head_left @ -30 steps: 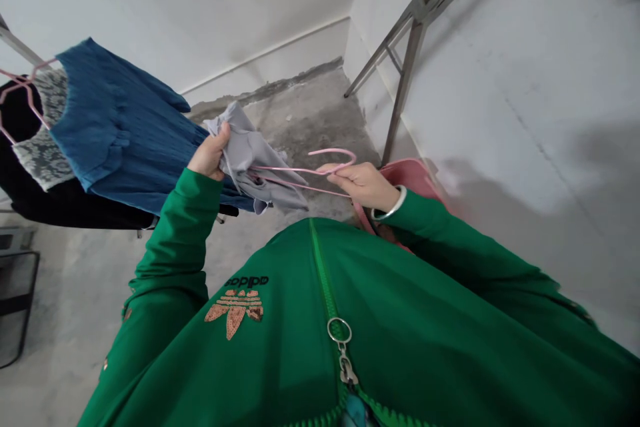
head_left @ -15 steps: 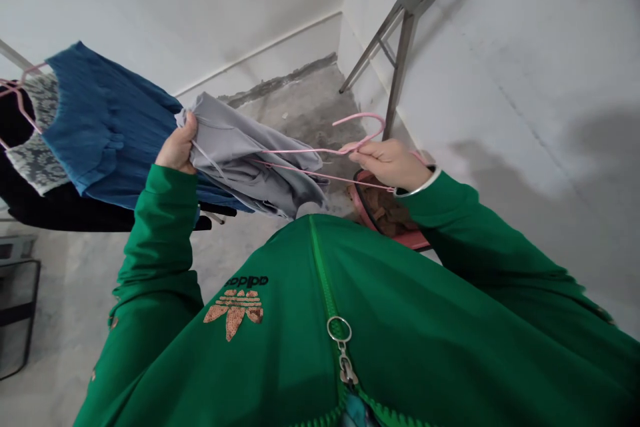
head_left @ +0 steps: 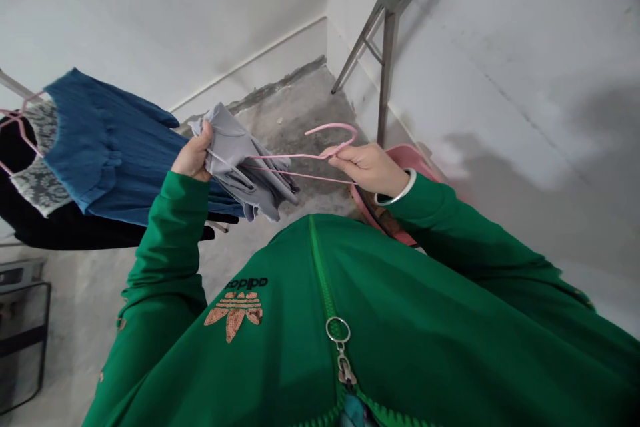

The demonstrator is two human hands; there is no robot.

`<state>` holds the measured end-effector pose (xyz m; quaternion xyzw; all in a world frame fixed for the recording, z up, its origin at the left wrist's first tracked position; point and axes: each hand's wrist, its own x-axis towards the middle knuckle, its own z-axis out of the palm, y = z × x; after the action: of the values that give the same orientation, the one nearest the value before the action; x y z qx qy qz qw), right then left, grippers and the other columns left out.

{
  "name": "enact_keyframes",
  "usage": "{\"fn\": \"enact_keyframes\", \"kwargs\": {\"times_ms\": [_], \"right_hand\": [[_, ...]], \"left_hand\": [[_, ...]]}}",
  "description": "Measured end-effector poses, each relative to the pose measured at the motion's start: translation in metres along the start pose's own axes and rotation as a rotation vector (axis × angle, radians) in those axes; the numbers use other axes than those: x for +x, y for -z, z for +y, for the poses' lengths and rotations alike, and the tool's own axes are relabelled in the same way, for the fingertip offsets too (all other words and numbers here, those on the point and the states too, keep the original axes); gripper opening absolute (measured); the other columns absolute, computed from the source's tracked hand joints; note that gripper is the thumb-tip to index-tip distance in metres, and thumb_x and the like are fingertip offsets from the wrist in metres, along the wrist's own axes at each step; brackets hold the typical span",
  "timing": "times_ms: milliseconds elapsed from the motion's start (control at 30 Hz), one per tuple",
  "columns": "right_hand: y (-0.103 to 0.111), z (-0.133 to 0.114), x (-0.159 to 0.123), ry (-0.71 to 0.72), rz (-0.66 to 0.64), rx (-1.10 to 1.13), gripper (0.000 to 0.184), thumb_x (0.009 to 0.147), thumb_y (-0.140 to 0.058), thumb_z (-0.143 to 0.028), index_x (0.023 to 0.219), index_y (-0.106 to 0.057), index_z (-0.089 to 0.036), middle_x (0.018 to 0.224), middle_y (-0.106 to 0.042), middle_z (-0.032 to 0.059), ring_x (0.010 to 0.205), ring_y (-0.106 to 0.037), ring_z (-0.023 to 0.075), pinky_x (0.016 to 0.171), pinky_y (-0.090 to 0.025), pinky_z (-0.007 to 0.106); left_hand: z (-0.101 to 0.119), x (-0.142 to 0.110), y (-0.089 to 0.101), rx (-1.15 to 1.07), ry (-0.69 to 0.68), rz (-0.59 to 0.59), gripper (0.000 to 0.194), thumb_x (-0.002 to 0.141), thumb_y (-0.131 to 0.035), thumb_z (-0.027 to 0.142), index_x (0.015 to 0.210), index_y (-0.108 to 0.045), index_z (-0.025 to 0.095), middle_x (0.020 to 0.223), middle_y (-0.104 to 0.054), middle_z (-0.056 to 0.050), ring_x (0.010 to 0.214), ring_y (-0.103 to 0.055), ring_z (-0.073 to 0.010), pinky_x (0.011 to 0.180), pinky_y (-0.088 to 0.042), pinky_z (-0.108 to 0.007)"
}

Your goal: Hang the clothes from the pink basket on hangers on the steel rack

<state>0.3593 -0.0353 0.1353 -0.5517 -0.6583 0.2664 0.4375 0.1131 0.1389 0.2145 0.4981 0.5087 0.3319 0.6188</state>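
Observation:
A light grey garment [head_left: 250,163] with a drawstring hangs in loose folds from my left hand [head_left: 195,153], which is closed on its gathered upper edge. My right hand [head_left: 367,167] pinches a pink clothes hanger [head_left: 290,156] close to the base of its hook. The hook curves above my fingers, and the hanger's thin bars reach left to the grey cloth. The far end of the hanger is hidden in the folds. Behind my left hand hangs a blue garment [head_left: 130,140].
At the left, a black garment [head_left: 90,233] and a patterned collar [head_left: 43,180] hang with pink hangers. A pink basin [head_left: 410,157] sits on the floor behind my right wrist. Metal rack legs [head_left: 387,53] stand against the wall. A black-framed object [head_left: 25,340] is at lower left.
My right hand and the hanger have moved left, toward my left hand. The hanger reaches further into the grey garment, which is more bunched. The view has shifted slightly.

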Motion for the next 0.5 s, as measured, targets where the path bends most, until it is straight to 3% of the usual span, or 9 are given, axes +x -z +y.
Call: {"fn": "enact_keyframes", "kwargs": {"times_ms": [200, 300, 400, 500], "right_hand": [[-0.025, 0.011, 0.017, 0.022, -0.021, -0.024, 0.033, 0.094, -0.044, -0.041, 0.1, -0.07, -0.021, 0.097, -0.072, 0.0026, 0.091, -0.067, 0.0171, 0.077, -0.048, 0.025], [-0.017, 0.02, 0.027, 0.019, 0.015, -0.072, 0.037, 0.095, -0.043, -0.044, 0.097, -0.07, -0.019, 0.088, -0.071, 0.0027, 0.083, -0.065, 0.015, 0.072, -0.045, 0.023], [-0.002, 0.025, 0.037, 0.046, 0.002, -0.163, 0.039, 0.095, -0.042, -0.047, 0.094, -0.069, -0.019, 0.085, -0.069, 0.0026, 0.082, -0.063, 0.0148, 0.072, -0.043, 0.023], [0.01, 0.025, 0.05, 0.092, 0.041, -0.291, 0.039, 0.096, -0.04, -0.048, 0.094, -0.067, -0.019, 0.083, -0.067, 0.0023, 0.083, -0.061, 0.0155, 0.075, -0.044, 0.025]], "left_hand": [[-0.028, -0.014, -0.04, 0.189, -0.109, -0.175, 0.027, 0.089, -0.054, 0.032, 0.105, -0.065, 0.014, 0.096, -0.073, -0.007, 0.112, -0.063, -0.0233, 0.101, -0.048, -0.038], [-0.031, -0.015, -0.041, 0.481, -0.257, -0.274, 0.027, 0.079, -0.064, 0.028, 0.102, -0.069, 0.014, 0.104, -0.072, -0.007, 0.116, -0.059, -0.025, 0.108, -0.04, -0.038], [-0.029, -0.013, -0.038, 0.791, -0.389, -0.385, 0.028, 0.075, -0.064, 0.023, 0.101, -0.072, 0.018, 0.113, -0.07, -0.005, 0.12, -0.056, -0.0252, 0.111, -0.036, -0.035], [-0.028, -0.008, -0.039, 1.104, -0.443, -0.293, 0.027, 0.076, -0.058, 0.022, 0.098, -0.073, 0.019, 0.107, -0.072, -0.006, 0.113, -0.06, -0.0281, 0.103, -0.043, -0.037]]}}
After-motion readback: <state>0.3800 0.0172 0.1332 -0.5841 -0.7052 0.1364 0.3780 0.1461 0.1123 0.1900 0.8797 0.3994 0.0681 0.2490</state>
